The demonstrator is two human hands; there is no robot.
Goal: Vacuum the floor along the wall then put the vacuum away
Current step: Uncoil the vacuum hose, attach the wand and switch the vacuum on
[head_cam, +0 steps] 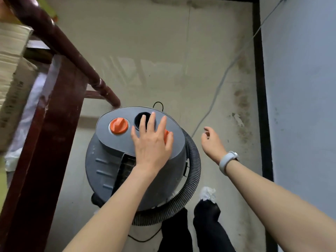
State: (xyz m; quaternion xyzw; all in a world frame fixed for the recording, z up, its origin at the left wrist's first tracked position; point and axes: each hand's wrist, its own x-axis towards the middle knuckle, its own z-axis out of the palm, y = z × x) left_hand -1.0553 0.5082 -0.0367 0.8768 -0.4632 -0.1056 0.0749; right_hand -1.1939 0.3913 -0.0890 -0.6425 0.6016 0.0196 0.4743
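While left hand (151, 140) lies flat, fingers spread, on grey canister vacuum (127, 170) lid, right hand (211, 142) hovers beside, loosely open, empty. Vacuum on floor by wall, ribbed hose (192, 180) wrapped round.

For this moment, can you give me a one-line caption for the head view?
Left hand flat on the grey vacuum, right hand open beside it, hose coiled around.

Place: a room in a home, near a corner
Floor: pale, worn tiles (154, 51) with dark stains by the wall
Wall: painted pale blue (300, 88), with a black skirting strip (261, 99)
Furniture: dark red wooden furniture (60, 99) with a turned leg
Clutter: cardboard box (12, 99) at the left
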